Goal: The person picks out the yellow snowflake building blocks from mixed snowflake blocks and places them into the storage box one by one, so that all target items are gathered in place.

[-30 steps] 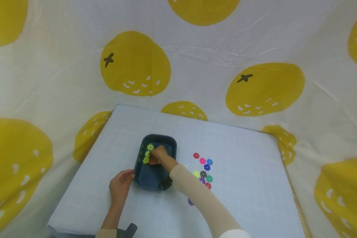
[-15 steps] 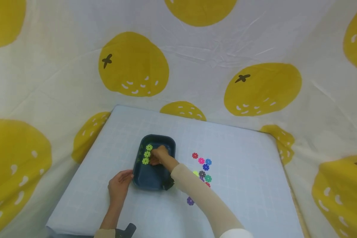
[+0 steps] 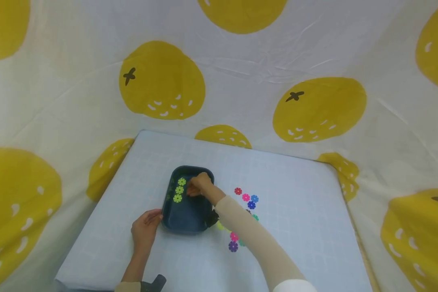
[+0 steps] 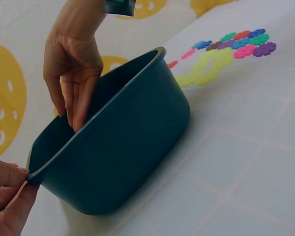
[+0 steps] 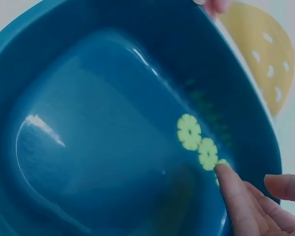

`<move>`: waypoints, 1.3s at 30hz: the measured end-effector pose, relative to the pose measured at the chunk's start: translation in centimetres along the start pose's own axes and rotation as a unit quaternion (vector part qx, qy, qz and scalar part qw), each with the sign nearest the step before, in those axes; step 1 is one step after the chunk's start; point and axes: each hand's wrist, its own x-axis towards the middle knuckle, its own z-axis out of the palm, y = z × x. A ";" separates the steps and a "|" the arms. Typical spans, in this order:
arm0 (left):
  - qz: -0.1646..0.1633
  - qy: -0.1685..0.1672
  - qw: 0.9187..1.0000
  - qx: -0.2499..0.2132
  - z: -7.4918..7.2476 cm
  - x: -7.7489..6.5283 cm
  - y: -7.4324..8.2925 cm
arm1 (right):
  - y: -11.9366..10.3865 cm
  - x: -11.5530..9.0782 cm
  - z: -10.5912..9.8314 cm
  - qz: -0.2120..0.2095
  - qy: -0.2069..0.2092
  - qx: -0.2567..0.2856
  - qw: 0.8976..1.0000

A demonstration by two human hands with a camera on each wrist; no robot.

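A dark blue plastic basin (image 3: 187, 221) stands on the table. Three yellow-green flower-shaped discs (image 3: 179, 190) lie in a row on its floor, near its left wall. My left hand (image 3: 144, 230) is at the basin's near left side; in the left wrist view its thumb and fingers (image 4: 12, 209) pinch the rim. My right hand (image 3: 200, 184) is inside the basin, just right of the discs. In the right wrist view its fingers (image 5: 233, 196) are extended, the thumb stands apart, and one fingertip overlaps the end disc. Nothing shows between those fingers.
Loose flower discs in several colours lie right of the basin, among them a blue disc (image 3: 251, 205) and a purple disc (image 3: 233, 246). My right sleeve (image 3: 246, 225) covers part of that group. A fruit-print cloth (image 3: 237, 81) hangs behind the table.
My right hand has drawn back slightly to the right, away from the row of discs, which stays in place. The left hand keeps its place at the rim.
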 end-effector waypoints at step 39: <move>0.008 0.010 0.999 0.034 0.3 -0.3 0.6 | -1.3 0.7 -11.8 0.024 -0.019 0.064 0.997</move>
